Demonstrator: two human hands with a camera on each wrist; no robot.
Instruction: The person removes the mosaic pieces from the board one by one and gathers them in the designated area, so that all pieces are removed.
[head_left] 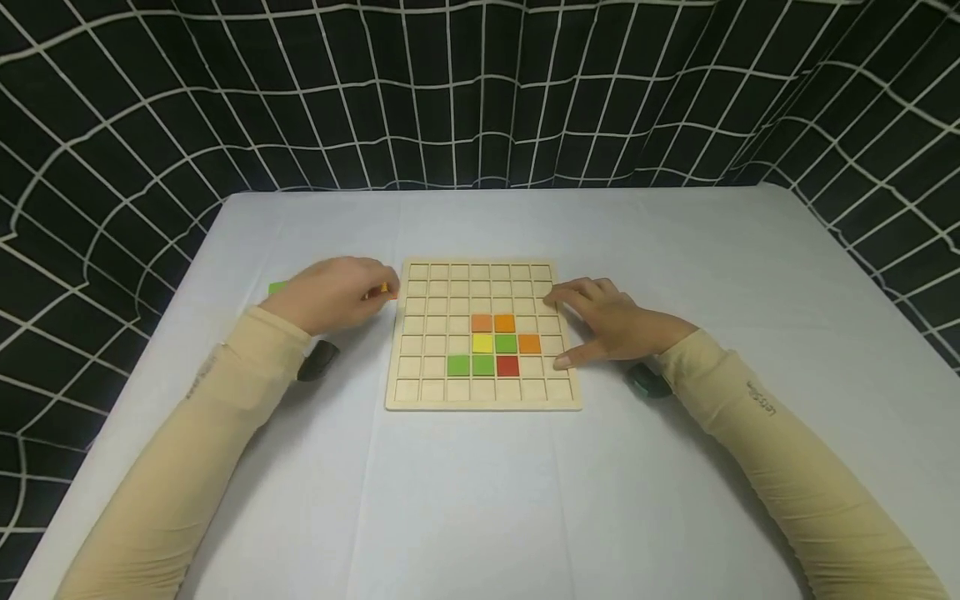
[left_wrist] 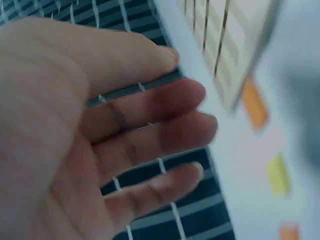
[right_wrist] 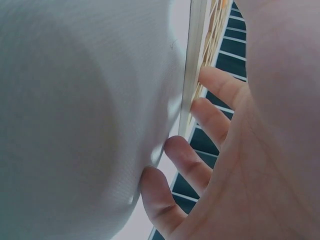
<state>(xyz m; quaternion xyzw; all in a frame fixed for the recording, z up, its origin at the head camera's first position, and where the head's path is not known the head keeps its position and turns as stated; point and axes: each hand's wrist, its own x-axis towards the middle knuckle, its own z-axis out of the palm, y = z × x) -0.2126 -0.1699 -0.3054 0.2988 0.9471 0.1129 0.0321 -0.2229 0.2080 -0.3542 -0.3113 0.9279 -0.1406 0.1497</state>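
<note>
A square wooden grid board (head_left: 438, 292) lies flat on the white table, with colored square tiles in some cells: a red tile (head_left: 507, 366), a yellow tile (head_left: 482, 342), several orange and several green. Just left of the board, my left hand (head_left: 330, 292) hovers with bent, relaxed fingers; its own wrist view shows nothing between thumb and fingers. Beneath it on the table are a loose orange tile (left_wrist: 255, 106) beside the board's edge and a loose yellow tile (left_wrist: 278, 175). My right hand (head_left: 615, 321) rests spread at the board's right edge, fingertips and thumb touching it.
A green tile (head_left: 276, 287) peeks out behind the left wrist. Another orange tile (left_wrist: 289, 232) shows low in the left wrist view. White tablecloth (head_left: 465, 500) surrounds the board. Dark netted curtains (head_left: 480, 92) with white grid lines stand behind and on both sides.
</note>
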